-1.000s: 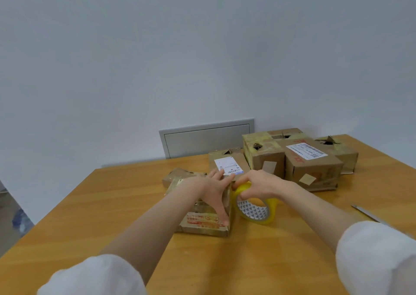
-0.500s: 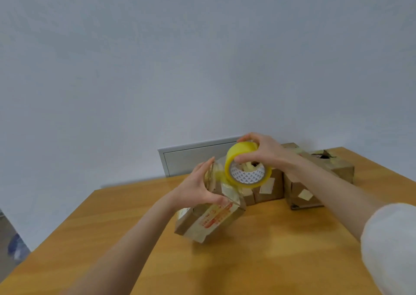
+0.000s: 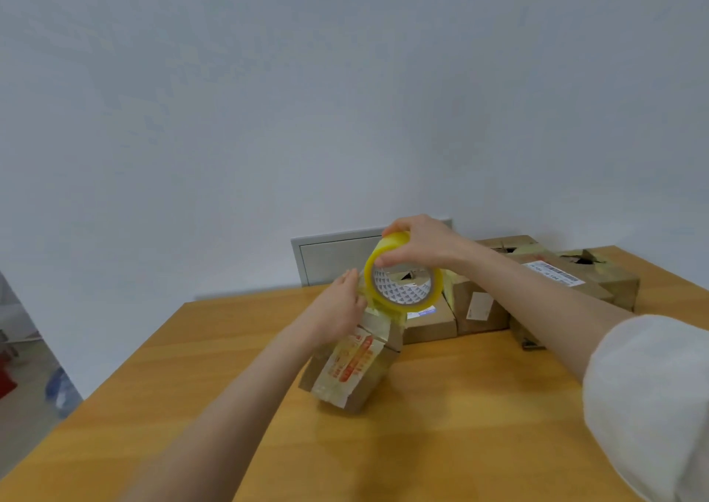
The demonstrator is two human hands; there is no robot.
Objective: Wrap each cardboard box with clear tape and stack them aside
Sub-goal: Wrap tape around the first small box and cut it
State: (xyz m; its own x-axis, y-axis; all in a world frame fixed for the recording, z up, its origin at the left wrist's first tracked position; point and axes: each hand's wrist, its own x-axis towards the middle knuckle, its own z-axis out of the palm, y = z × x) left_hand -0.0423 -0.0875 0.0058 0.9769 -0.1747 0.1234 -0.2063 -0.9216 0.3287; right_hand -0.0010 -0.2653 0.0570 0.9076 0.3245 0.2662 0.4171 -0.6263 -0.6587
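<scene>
Right grip [image 3: 418, 244] is curled over the top of the tape roll [image 3: 403, 277], fingers across the yellow outer rim, thumb tucked at the patterned inner core; the roll is held on edge, lifted off the tabletop [image 3: 479, 425]. Left grip [image 3: 337, 310] lies on the upper end of the cardboard box [image 3: 353, 367], fingers nearly straight and pressed flat to it, fingertips just beside the roll; thumb mostly hidden. A short strip of clear tape [image 3: 378, 311] runs from the bottom of the roll onto the box's top edge. The box is tilted, its low corner on the tabletop near the middle, red print and old tape showing on the near face. A white sleeve [image 3: 652, 405] covers the right upper arm. Behind the roll, along the far edge, a cluster of other boxes [image 3: 479, 306] sits touching one another; one at the right carries a white barcode label [image 3: 556, 274]. A grey panel [image 3: 330, 260] sits in the wall behind the tabletop.
</scene>
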